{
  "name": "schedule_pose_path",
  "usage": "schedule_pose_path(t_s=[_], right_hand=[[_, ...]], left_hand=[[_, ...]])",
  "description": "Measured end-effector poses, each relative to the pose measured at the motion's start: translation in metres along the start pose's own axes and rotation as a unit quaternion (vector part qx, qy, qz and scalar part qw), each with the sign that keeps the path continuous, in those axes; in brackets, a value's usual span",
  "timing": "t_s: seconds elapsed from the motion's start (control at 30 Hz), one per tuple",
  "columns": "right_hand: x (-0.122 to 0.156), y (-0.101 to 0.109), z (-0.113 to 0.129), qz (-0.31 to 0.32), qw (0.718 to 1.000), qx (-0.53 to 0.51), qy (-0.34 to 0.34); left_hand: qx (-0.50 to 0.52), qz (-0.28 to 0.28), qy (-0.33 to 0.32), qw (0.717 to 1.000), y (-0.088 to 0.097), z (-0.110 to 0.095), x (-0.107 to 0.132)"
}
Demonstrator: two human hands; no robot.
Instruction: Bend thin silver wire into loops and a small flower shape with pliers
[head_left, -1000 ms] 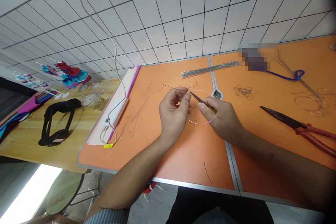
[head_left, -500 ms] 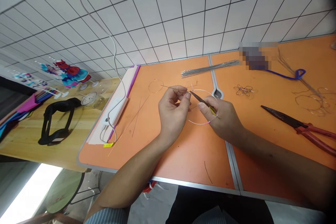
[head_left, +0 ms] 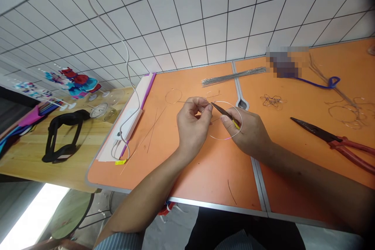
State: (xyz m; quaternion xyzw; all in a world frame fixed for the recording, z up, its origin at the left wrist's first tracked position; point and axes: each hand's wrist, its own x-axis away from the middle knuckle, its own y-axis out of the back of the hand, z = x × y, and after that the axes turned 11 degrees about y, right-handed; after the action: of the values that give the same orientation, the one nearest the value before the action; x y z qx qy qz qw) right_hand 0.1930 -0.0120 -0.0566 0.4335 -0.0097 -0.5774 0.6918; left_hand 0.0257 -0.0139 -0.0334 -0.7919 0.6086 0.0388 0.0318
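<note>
My left hand (head_left: 193,125) pinches a thin wire (head_left: 190,101) between thumb and fingers, its free end reaching left over the orange tabletop (head_left: 202,179). My right hand (head_left: 249,133) grips slim dark tweezers (head_left: 225,113) with a yellow section, their tip meeting the wire at my left fingertips. Under both hands lies a thin wire hoop (head_left: 225,134) carrying a small pink bead. A smaller wire ring (head_left: 173,96) rests left of my left hand. The exact grip at the tweezer tip is hidden by my fingers.
A bundle of straight wires (head_left: 233,77) lies ahead, with tangled wire (head_left: 272,100) to its right. Red-handled pliers (head_left: 336,143) lie at right. A white power strip (head_left: 129,125) and its cable sit at the left edge. Beyond it stands a wooden table (head_left: 96,164).
The free end of the wire in my left hand has swung lower, and my hands have drawn slightly closer together. The tweezers stay at the wire, and the objects on the table have not moved.
</note>
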Motion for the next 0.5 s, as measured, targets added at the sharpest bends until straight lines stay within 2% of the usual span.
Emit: schedule_pose_path(t_s=[0.2,0.5], right_hand=[[-0.002,0.001,0.004,0.008,1.000,-0.004,-0.013],[0.000,-0.001,0.006,0.001,1.000,-0.025,-0.015]], left_hand=[[0.004,0.005,-0.033,0.999,0.001,0.006,0.000],[-0.063,0.004,-0.120,0.991,0.007,0.013,-0.002]])
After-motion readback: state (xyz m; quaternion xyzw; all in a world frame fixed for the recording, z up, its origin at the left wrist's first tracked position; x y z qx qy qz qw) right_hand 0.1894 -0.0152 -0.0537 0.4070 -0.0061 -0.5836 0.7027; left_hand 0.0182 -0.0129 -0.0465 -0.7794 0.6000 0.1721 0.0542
